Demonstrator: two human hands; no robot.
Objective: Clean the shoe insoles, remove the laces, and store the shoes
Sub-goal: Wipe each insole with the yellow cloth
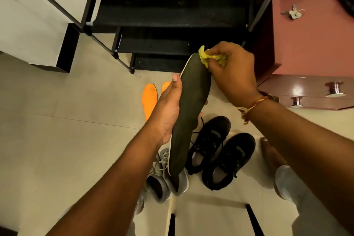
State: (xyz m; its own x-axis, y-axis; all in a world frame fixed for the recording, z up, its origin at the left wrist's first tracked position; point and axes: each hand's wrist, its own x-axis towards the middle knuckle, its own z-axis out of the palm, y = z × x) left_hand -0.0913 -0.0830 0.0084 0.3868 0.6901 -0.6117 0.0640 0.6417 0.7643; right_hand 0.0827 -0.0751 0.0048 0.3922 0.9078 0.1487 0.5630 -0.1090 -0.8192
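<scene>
My left hand (168, 107) grips a long dark insole (189, 113) around its middle and holds it up over the floor, toe end pointing away. My right hand (233, 71) pinches a crumpled yellow cloth (208, 56) against the insole's far tip. On the tiled floor below stand two black laced shoes (220, 151) side by side. A pair of grey shoes (162, 174) lies partly hidden under the insole and my left forearm. Two orange insoles (150, 99) lie flat on the floor beyond my left hand, the right one mostly hidden.
A black multi-tier shoe rack (162, 19) stands ahead. A reddish-brown cabinet (314, 90) with metal knobs is at the right, with keys (293, 13) and a black cable on top. My bare foot (270, 151) rests right of the black shoes.
</scene>
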